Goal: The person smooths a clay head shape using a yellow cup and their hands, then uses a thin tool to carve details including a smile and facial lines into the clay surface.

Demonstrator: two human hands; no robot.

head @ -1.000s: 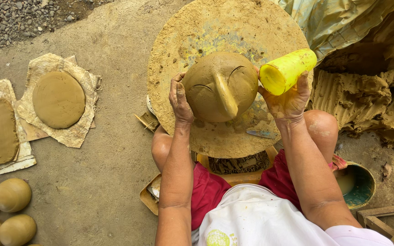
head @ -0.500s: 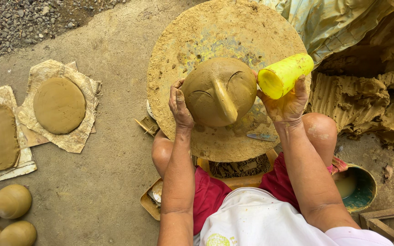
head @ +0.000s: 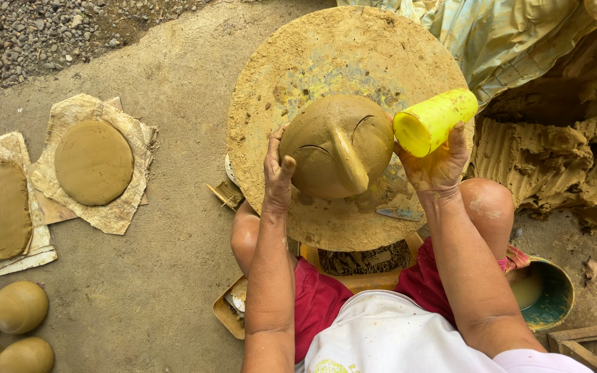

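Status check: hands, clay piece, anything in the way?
Left hand braced on the clay form. Right hand holds yellow cylinder beside it. Form sits on round board; nothing blocking.

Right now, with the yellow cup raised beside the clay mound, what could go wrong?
1. The right hand holds the yellow cup tilted, mouth toward the clay mound; anything inside might spill onto it.
2. The raised ridge and thin grooves look soft; the left hand pressing the side could smear them.
3. The mound sits near the disc's front edge, so a push might slide it off.
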